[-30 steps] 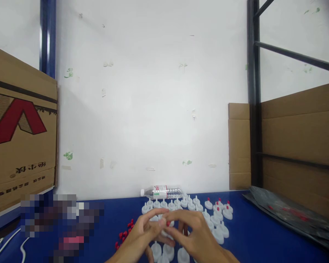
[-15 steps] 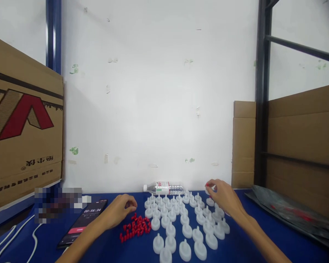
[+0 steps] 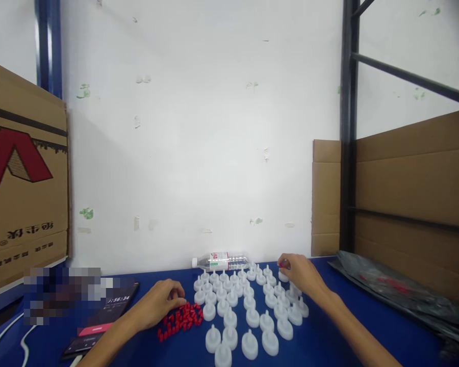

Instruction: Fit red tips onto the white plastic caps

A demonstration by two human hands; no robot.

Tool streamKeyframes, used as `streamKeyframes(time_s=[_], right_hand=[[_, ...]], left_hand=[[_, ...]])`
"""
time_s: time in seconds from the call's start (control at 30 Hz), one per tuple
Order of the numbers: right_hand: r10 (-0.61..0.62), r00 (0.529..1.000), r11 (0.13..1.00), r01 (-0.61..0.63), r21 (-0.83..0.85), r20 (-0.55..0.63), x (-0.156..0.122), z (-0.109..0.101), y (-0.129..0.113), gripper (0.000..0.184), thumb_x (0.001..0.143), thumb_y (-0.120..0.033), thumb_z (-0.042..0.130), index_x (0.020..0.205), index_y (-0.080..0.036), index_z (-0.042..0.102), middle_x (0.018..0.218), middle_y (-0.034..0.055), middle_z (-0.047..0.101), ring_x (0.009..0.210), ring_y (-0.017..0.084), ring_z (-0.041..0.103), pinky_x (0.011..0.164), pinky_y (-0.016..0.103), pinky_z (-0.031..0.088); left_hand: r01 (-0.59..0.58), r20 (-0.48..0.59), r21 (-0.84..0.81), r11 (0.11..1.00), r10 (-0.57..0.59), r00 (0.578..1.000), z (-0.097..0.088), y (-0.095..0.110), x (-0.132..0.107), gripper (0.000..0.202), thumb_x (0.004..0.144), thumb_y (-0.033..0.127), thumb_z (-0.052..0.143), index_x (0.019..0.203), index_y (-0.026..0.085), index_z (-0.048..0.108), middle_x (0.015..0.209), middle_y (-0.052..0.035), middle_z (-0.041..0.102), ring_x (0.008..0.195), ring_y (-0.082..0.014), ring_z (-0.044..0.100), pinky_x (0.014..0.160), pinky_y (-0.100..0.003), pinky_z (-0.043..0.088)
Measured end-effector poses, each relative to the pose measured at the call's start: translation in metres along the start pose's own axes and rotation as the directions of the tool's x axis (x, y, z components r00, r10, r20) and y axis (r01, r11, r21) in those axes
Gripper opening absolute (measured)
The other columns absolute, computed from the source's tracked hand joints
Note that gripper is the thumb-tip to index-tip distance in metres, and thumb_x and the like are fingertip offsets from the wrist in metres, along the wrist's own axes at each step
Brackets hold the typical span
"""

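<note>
Small red caps [image 3: 186,317] lie in a loose pile on the blue table. My left hand [image 3: 161,302] rests at the pile's upper left edge, fingers curled and thumb tip by the caps; anything between them is too small to make out. To the right of the pile stand several white oval lids with upright spouts [image 3: 229,318], most showing bare tips. My right hand [image 3: 299,272] is at the far right of the lids, its thumb and forefinger pinching a red cap [image 3: 281,264] at the top of a white lid [image 3: 283,277]. The fingers partly hide that lid's spout.
Behind the lids a clear plastic bottle [image 3: 219,261] lies on its side near the wall. A phone [image 3: 103,318] with a timer and white cables lie left. A grey plastic bag [image 3: 398,290] is at right. Cardboard boxes [image 3: 26,204] stand at the sides.
The view has shifted slightly to the right. My left hand has come down to the red caps. The right hand's red cap has lowered onto or close to the lid's spout.
</note>
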State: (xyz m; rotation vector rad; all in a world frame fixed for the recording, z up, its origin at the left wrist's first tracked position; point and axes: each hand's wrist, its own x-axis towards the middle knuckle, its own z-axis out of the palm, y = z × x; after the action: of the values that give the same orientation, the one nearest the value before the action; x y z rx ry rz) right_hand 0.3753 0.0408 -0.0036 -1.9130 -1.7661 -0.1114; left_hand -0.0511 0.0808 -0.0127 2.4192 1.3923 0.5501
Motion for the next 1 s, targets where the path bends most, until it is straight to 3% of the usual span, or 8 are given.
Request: streamKeyframes(time_s=[0.4,0.7,1.0], right_hand=[[-0.028,0.997,0.998,0.032,-0.06,0.069,-0.004,0.006,0.004,0.015,0.076,-0.012,0.067,0.085,-0.021,0.075,0.082,0.004,0.077,0.079,0.02,0.071,0.064,0.024,0.039],[-0.201,0.98,0.977,0.2,-0.068,-0.007,-0.011,-0.003,-0.024,0.028,0.099,-0.026,0.046,0.096,-0.022,0.073,0.093,0.0074,0.075,0.094,0.025,0.067,0.079,0.031,0.042],[-0.296,0.955,0.955,0.297,-0.022,0.03,-0.019,0.008,-0.036,0.036,0.103,-0.025,0.038,0.101,-0.019,0.073,0.095,0.0099,0.075,0.099,0.027,0.064,0.091,0.039,0.041]], left_hand=[[-0.026,-0.032,0.004,1.0,0.026,0.999,0.009,-0.003,0.004,0.026,0.083,0.035,0.055,0.083,0.019,0.076,0.08,-0.0031,0.075,0.077,-0.0205,0.067,0.066,-0.026,0.042],[-0.026,-0.04,0.03,0.999,0.027,0.999,0.007,0.005,0.0,0.021,0.082,0.03,0.055,0.08,0.02,0.074,0.08,-0.003,0.075,0.076,-0.0206,0.068,0.065,-0.026,0.042],[-0.053,-0.153,0.075,0.996,0.064,0.986,0.005,0.012,0.001,0.025,0.091,0.035,0.047,0.088,0.022,0.068,0.094,-0.0047,0.075,0.09,-0.0242,0.067,0.077,-0.03,0.044]])
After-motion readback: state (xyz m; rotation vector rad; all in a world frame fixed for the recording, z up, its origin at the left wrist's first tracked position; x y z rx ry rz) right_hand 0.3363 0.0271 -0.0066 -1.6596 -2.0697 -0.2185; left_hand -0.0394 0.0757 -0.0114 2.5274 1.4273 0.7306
